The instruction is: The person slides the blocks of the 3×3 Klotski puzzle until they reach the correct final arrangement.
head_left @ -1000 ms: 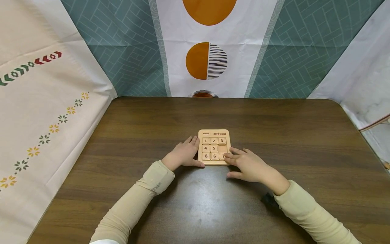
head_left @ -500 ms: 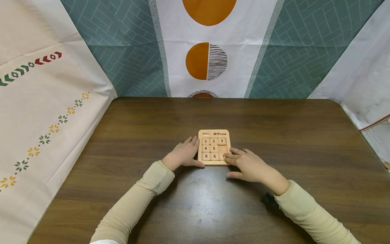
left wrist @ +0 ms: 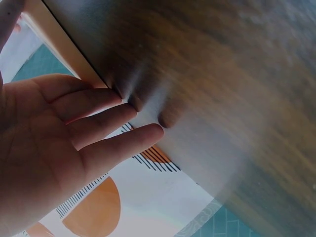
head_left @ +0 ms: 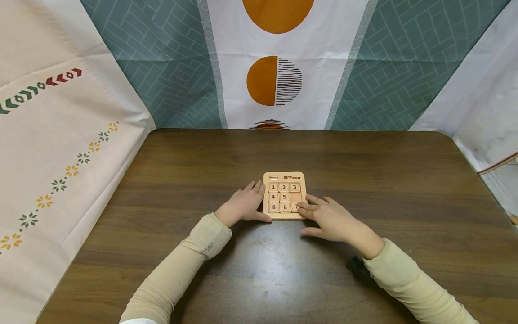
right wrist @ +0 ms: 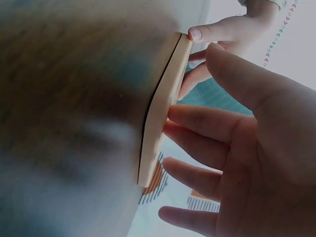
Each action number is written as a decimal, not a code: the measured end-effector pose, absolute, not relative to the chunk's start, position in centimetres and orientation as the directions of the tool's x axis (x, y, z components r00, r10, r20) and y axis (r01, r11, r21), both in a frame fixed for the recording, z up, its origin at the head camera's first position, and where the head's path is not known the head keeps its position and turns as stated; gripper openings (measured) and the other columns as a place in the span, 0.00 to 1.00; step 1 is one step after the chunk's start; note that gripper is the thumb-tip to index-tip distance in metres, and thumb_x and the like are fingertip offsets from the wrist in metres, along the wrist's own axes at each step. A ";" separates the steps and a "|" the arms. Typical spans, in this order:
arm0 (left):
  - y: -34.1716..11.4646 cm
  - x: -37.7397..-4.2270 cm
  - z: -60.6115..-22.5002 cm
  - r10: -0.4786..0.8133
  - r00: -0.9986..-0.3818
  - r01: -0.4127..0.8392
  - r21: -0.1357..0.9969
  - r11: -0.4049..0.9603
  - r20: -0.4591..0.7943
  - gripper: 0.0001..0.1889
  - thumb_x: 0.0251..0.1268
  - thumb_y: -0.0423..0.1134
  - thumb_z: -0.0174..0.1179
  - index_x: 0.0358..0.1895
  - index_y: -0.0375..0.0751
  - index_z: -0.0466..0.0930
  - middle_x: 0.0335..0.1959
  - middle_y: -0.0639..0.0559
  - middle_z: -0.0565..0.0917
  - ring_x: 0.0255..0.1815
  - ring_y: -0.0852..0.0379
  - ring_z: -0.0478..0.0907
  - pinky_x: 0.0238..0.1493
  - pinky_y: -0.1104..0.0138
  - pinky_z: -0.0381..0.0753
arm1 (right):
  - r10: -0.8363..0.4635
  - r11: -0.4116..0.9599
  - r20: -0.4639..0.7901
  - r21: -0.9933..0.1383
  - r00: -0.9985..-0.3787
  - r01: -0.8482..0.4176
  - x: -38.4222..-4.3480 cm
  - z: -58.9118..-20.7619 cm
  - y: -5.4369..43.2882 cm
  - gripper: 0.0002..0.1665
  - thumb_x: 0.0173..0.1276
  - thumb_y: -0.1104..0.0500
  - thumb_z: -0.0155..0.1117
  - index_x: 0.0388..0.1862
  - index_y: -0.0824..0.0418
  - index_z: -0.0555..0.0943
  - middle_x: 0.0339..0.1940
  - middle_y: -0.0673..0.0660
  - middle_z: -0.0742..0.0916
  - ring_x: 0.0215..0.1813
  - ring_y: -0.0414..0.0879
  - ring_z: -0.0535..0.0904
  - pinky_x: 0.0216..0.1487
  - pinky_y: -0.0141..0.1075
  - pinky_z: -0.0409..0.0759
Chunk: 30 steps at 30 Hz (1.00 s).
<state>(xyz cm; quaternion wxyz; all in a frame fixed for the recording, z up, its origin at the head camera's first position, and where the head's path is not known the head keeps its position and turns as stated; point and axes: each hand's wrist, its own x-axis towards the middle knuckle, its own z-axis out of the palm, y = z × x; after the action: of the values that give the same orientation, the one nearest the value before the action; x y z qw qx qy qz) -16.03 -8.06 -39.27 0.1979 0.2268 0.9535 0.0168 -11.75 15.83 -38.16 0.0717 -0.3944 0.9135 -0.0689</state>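
Note:
A pale wooden number sliding puzzle [head_left: 284, 177] lies flat on the table. Its tiles read 1, 2, 3 in the top row, 4, 5 and a bare slot in the middle row, and 8, 6, 7 at the bottom. My left hand [head_left: 246, 203] rests along its left side, fingers extended, thumb at the front left corner. Over the lower right of the puzzle reaches my right hand [head_left: 332, 218], its straight fingertips on the 7 tile [head_left: 295, 207], partly covering it. The right thumb stays off the board. From the right wrist view the puzzle's edge [right wrist: 160, 108] shows below those fingertips.
The brown wooden table [head_left: 202, 153] spreads around the puzzle. A patterned cloth [head_left: 170, 67] hangs behind its far edge, and a white embroidered cloth [head_left: 60, 148] runs along the left. Something small and black [head_left: 358, 266] shows under the right wrist.

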 end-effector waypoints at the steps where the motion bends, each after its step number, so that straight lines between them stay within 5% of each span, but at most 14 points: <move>1: -8.1 -16.0 -39.3 0.439 -0.819 0.425 0.122 0.897 -0.369 0.56 0.48 0.66 0.59 0.70 0.30 0.44 0.70 0.38 0.50 0.70 0.44 0.48 0.60 0.49 0.60 | -0.727 0.684 -0.075 -0.175 -0.683 -0.708 -11.9 -38.2 15.8 0.35 0.60 0.42 0.61 0.59 0.63 0.74 0.61 0.59 0.75 0.66 0.58 0.62 0.55 0.60 0.63; 11: -8.0 -16.0 -39.3 0.438 -0.822 0.428 0.111 0.897 -0.364 0.56 0.48 0.66 0.59 0.70 0.30 0.45 0.70 0.37 0.51 0.70 0.44 0.49 0.60 0.49 0.62 | -0.694 0.719 -0.078 -0.117 -0.716 -0.685 -13.3 -38.7 15.3 0.38 0.60 0.40 0.59 0.62 0.63 0.71 0.65 0.58 0.71 0.68 0.58 0.59 0.56 0.62 0.60; 19: -7.9 -16.0 -39.2 0.438 -0.823 0.428 0.113 0.897 -0.363 0.56 0.48 0.66 0.59 0.70 0.29 0.45 0.70 0.37 0.52 0.70 0.43 0.49 0.59 0.49 0.62 | -0.790 0.609 -0.074 -0.210 -0.609 -0.765 -12.3 -38.9 14.3 0.38 0.61 0.40 0.58 0.65 0.59 0.69 0.65 0.55 0.70 0.69 0.55 0.56 0.59 0.62 0.56; 30: -8.0 -16.0 -39.2 0.438 -0.817 0.432 0.105 0.896 -0.376 0.56 0.48 0.66 0.59 0.70 0.30 0.44 0.70 0.37 0.50 0.70 0.44 0.48 0.60 0.50 0.62 | -0.763 0.644 -0.126 -0.224 -0.634 -0.731 -12.3 -37.9 16.0 0.34 0.61 0.42 0.59 0.61 0.60 0.73 0.63 0.55 0.73 0.68 0.58 0.58 0.58 0.62 0.57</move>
<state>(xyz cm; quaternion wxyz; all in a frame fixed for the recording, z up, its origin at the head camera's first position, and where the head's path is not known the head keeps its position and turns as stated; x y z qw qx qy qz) -15.97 -7.97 -39.15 0.1990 0.2281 0.9531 0.0076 -12.29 15.99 -37.95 0.1052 -0.4147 0.9007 -0.0759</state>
